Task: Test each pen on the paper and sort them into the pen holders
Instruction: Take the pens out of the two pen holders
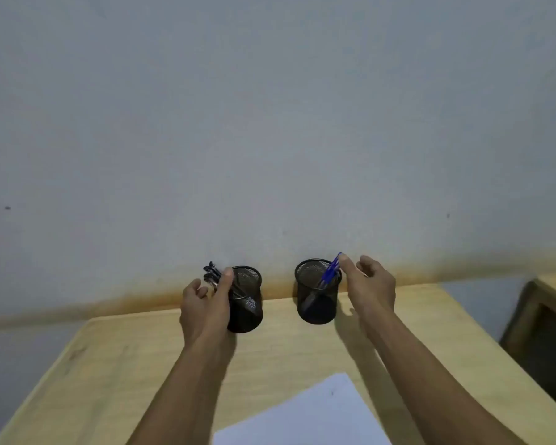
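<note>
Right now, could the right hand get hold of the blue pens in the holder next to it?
Probably yes. The right hand is already at the blue pens, its thumb touching their tops where they stick out of the right holder. Nothing lies between them, and the left hand is at the other holder.

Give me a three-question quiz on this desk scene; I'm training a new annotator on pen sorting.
1. True or false: the white paper lies between the two holders.
2. Which hand reaches the blue pens? A left hand B right hand
3. Fill in: the left holder contains ___ pens.

Key: 1 false, it lies nearer the person; 2 B; 3 black.
</note>
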Motion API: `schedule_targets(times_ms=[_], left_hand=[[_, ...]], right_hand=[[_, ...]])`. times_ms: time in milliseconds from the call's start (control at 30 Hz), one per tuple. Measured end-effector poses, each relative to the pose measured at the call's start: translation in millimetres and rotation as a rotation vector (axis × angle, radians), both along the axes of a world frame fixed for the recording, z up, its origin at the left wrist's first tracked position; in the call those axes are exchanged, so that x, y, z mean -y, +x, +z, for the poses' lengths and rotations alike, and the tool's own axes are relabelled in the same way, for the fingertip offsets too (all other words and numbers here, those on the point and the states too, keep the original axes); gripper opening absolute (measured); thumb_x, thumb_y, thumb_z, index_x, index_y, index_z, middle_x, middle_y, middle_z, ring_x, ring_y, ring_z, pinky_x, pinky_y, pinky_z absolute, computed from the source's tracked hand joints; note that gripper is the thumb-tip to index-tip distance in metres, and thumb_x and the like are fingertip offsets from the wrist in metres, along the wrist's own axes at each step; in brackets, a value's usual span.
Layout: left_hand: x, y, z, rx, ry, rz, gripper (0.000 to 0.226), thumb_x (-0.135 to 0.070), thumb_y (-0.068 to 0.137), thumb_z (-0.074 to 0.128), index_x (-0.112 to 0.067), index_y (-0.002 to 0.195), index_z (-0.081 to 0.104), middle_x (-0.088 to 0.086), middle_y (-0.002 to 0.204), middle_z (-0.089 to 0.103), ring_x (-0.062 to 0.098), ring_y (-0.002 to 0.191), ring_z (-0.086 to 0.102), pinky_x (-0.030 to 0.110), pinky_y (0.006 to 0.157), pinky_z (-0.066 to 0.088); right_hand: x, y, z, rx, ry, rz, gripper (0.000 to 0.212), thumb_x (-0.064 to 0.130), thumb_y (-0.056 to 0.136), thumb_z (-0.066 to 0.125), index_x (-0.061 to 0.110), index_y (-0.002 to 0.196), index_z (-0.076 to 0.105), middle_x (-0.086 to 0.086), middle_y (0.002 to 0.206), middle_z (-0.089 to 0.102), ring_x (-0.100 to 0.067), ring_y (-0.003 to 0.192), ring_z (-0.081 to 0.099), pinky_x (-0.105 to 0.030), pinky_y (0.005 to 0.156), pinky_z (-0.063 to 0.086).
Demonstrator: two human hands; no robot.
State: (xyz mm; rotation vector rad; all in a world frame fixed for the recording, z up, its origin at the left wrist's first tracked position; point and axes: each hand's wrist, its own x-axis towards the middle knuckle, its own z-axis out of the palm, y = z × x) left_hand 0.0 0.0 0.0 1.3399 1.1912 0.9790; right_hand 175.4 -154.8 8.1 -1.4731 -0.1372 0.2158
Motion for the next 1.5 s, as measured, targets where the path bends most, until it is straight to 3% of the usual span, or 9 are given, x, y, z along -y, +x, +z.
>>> schedule_targets(times_ms=[167,433,600,833,967,1100,1267,1433,1500], left_hand=[[-10.0,26.2,-10.0,0.065,-0.063,0.016,0.044,-0.054,0.077,0.075,-0.015,0.093,0.066,0.002,0.096,0.070,0.022,0.088,0.065,0.029,0.074,0.044],[-26.4,37.2,-10.8,0.221,-0.069,0.092,0.028,-0.035,0.080,0.080,-0.009,0.084,0.069,0.003,0.082,0.071,0.017,0.071,0.064,0.025,0.066,0.047],[-27.7,39.3,-14.2,0.202,-0.052,0.050,0.026,-0.039,0.087,0.072,-0.013,0.085,0.066,0.000,0.083,0.070,0.020,0.078,0.064,0.028,0.070,0.049],[-29.3,42.5,-14.1,0.188,-0.065,0.085,0.029,-0.069,0.078,0.058,-0.042,0.073,0.069,-0.007,0.087,0.072,0.035,0.106,0.060,0.054,0.098,0.048],[-21.3,39.3,9.8,0.309,-0.005,0.128,0.028,-0.049,0.095,0.055,-0.030,0.082,0.070,-0.011,0.090,0.070,0.023,0.099,0.066,0.039,0.096,0.048],[-10.3,25.4,39.4,0.537,0.033,0.177,0.032,-0.036,0.101,0.050,-0.013,0.108,0.071,-0.003,0.102,0.070,0.015,0.095,0.063,0.017,0.067,0.048],[-2.6,-11.2,57.4,0.776,0.083,0.226,0.025,-0.031,0.101,0.051,-0.017,0.090,0.069,-0.002,0.093,0.067,0.009,0.086,0.061,0.021,0.078,0.051],[19.0,-42.0,20.2,0.729,0.051,0.255,0.024,-0.027,0.101,0.052,-0.010,0.100,0.069,0.002,0.096,0.067,0.013,0.094,0.062,0.024,0.088,0.049],[33.1,-51.1,0.6,0.645,-0.024,0.249,0.021,-0.030,0.100,0.055,-0.016,0.096,0.069,-0.006,0.091,0.070,0.006,0.085,0.067,0.014,0.072,0.052]], right_hand=[[-33.1,14.6,-15.9,-0.088,-0.009,-0.005,0.032,0.039,0.080,0.083,0.014,0.098,0.074,-0.001,0.097,0.073,-0.019,0.085,0.065,-0.027,0.076,0.047],[-61.1,12.6,-24.9,-0.133,0.062,-0.037,0.020,0.032,0.079,0.086,0.017,0.074,0.073,-0.002,0.082,0.074,-0.021,0.076,0.067,-0.033,0.080,0.057],[-57.1,10.5,-28.4,-0.030,0.039,0.004,0.031,0.033,0.096,0.069,0.005,0.083,0.068,-0.003,0.075,0.063,-0.014,0.065,0.054,-0.017,0.057,0.045],[-53.5,8.0,-16.9,0.007,0.071,-0.027,0.039,0.034,0.099,0.064,-0.003,0.085,0.067,-0.007,0.076,0.057,-0.013,0.064,0.050,-0.015,0.055,0.043],[-46.0,7.6,1.7,0.025,0.188,-0.133,0.036,0.033,0.097,0.066,0.005,0.075,0.062,-0.002,0.065,0.045,-0.003,0.045,0.038,-0.015,0.048,0.036],[-28.2,5.6,28.1,-0.023,0.400,-0.251,0.027,0.032,0.098,0.066,0.019,0.075,0.071,0.010,0.077,0.068,0.002,0.068,0.061,-0.009,0.062,0.046],[7.9,-0.6,36.7,-0.081,0.521,-0.330,0.020,0.034,0.097,0.067,0.022,0.080,0.070,0.002,0.095,0.078,-0.007,0.074,0.063,-0.022,0.064,0.044],[25.1,-27.4,-6.3,-0.149,0.360,-0.332,0.024,0.028,0.099,0.063,0.017,0.078,0.066,0.008,0.077,0.065,0.000,0.061,0.058,-0.007,0.055,0.043],[28.5,-43.3,-28.3,-0.213,0.282,-0.327,0.024,0.032,0.097,0.064,0.017,0.079,0.068,0.008,0.074,0.064,-0.005,0.063,0.055,-0.012,0.056,0.046]])
